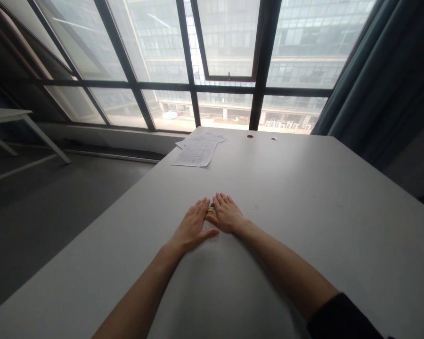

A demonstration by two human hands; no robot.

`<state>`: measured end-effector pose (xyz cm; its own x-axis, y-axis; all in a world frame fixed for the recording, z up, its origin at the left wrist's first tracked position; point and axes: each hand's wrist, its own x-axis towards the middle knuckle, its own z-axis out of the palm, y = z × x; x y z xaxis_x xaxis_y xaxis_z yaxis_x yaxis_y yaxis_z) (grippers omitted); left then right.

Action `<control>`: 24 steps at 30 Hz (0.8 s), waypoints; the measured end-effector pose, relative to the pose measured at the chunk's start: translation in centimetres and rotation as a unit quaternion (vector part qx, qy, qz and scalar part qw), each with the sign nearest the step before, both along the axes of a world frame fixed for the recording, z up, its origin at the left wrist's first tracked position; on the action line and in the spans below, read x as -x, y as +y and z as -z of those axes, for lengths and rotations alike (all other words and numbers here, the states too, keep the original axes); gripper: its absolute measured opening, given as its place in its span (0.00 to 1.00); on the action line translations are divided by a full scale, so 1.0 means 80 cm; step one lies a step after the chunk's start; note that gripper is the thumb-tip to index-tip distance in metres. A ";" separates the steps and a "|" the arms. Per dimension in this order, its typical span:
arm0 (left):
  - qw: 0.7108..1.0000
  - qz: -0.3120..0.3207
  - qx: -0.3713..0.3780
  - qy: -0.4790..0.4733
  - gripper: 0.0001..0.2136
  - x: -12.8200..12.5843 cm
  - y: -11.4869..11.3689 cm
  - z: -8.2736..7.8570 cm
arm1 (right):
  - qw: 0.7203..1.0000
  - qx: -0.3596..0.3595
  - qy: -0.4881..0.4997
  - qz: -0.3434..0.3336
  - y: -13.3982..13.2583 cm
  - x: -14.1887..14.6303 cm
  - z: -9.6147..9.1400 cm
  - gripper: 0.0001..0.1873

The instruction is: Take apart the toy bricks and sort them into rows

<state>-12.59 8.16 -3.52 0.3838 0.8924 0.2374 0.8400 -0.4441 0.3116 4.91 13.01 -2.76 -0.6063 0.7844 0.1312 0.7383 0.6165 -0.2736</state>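
Observation:
Between my two hands lies a small yellow-and-black item [211, 210] on the white table [297, 197]. Its kind is too small to make out, and my fingers partly cover it. My left hand [194, 226] rests palm down on its left side, fingers stretched forward and the thumb pointing right. On the other side my right hand [228, 214] also lies flat, its fingers pointing forward and its thumb reaching left below the item. Both hands are open and seem to touch or nearly touch the item's edges. Neither is wrapped round anything.
Printed paper sheets [196, 153] lie overlapped at the table's far left. Two small round cable holes [250, 136] sit near the far edge. Beyond are windows and a blue curtain [367, 89] on the right; another white table [7, 115] stands left.

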 end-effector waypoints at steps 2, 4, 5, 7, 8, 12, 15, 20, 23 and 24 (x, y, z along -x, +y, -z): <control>0.999 -0.019 0.002 0.036 0.52 -0.004 -0.005 0.002 | 1.000 -0.001 0.019 -0.019 0.007 0.010 0.001 0.38; 0.998 -0.039 -0.008 0.048 0.53 -0.009 -0.006 0.005 | 0.998 -0.001 0.046 -0.033 0.011 0.017 0.000 0.33; 0.998 -0.049 -0.017 0.047 0.52 -0.011 -0.004 0.007 | 0.998 -0.001 0.060 -0.036 0.013 0.019 -0.001 0.32; 0.997 -0.063 -0.036 0.041 0.48 -0.014 0.003 0.010 | 0.996 -0.006 0.077 -0.032 0.013 0.015 -0.003 0.31; 0.996 -0.064 -0.043 0.039 0.47 -0.014 0.008 0.012 | 0.996 -0.007 0.082 -0.022 0.012 0.009 -0.005 0.31; 0.997 -0.034 -0.056 0.039 0.45 -0.007 0.024 0.014 | 0.996 0.011 0.081 0.026 -0.003 -0.034 -0.005 0.33; 0.997 -0.012 -0.052 0.046 0.47 -0.003 0.033 0.013 | 0.999 0.012 0.036 0.003 -0.017 -0.063 -0.002 0.33; 0.998 -0.029 -0.060 -0.018 0.31 -0.007 0.042 0.010 | 1.000 0.012 -0.008 0.001 -0.016 -0.059 -0.002 0.30; 0.995 -0.037 -0.071 -0.058 0.27 -0.011 0.043 0.006 | 1.000 0.016 -0.010 0.017 -0.007 -0.039 -0.006 0.29; 0.994 -0.043 -0.075 -0.068 0.26 -0.012 0.042 0.005 | 1.000 0.016 -0.006 0.022 -0.005 -0.034 -0.007 0.29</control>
